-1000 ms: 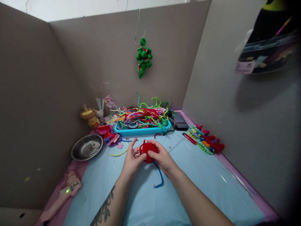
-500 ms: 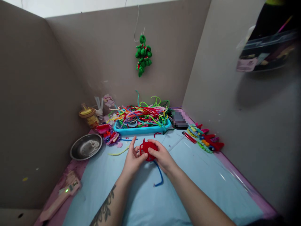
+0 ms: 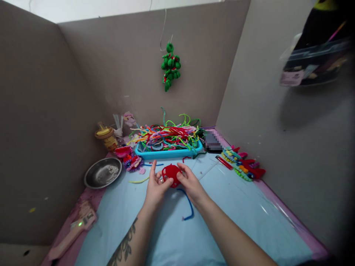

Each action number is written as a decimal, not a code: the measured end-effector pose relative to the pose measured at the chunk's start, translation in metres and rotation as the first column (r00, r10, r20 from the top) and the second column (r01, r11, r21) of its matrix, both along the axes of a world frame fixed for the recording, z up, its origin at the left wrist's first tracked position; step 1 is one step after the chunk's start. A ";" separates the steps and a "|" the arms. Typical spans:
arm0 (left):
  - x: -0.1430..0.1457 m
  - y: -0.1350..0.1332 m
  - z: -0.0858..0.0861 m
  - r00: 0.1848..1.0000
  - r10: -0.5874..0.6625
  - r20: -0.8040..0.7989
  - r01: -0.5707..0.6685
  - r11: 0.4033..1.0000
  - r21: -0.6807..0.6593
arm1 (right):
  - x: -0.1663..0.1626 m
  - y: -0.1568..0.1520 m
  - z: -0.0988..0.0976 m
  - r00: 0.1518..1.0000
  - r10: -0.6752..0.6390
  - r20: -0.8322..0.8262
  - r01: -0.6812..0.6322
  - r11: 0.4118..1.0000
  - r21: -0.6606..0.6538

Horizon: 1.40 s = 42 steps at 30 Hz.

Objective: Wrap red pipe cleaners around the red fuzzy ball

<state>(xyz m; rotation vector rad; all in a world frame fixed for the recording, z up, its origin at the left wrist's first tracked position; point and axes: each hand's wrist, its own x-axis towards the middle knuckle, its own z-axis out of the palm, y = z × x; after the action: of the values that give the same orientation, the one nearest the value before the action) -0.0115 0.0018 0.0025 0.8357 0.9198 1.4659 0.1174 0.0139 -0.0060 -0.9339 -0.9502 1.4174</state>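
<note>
A rounded red crocheted piece is held between my two hands above the blue table cover. My left hand grips its left side, thumb on the near face and index finger sticking up. On the right side, my right hand pinches it with the thumb in front and the fingers behind. Just below lies a bent blue strand. A yellow strand rests to the left of my left hand.
A light-blue tray heaped with colourful strands stands behind my hands. On the left are a metal bowl with small white bits, a cup and a pink glue gun. Crocheted pieces and a red cutter lie right.
The red crocheted piece has turned in my hands and shifted slightly left, its face now broader to view. Both hands keep their grip. The whole view has shifted slightly.
</note>
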 end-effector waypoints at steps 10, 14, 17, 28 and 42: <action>0.000 0.002 0.002 0.970 0.216 0.112 -0.213 0.976 -0.032 | -0.008 -0.012 0.007 0.768 -0.364 0.527 0.121 0.891 0.438; 0.004 0.001 0.004 0.958 0.262 0.114 -0.257 0.965 -0.052 | -0.010 -0.016 0.005 0.690 -0.448 0.568 0.133 0.850 0.510; 0.005 0.001 0.005 0.947 0.302 0.112 -0.296 0.953 -0.065 | -0.011 -0.018 0.004 0.629 -0.538 0.561 0.114 0.778 0.618; 0.004 -0.001 0.002 0.917 0.392 0.070 -0.393 0.919 0.013 | -0.015 -0.021 -0.001 0.600 -0.500 0.624 -0.064 0.748 0.661; 0.005 -0.002 0.006 0.907 0.418 0.054 -0.420 0.907 0.032 | -0.018 -0.025 0.002 0.719 -0.348 0.601 -0.011 0.859 0.511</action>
<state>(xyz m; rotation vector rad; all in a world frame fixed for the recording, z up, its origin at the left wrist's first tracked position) -0.0064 -0.0004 0.0089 0.6541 1.0817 1.8740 0.0990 -0.0112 -0.0038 -1.1343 -1.6280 0.5794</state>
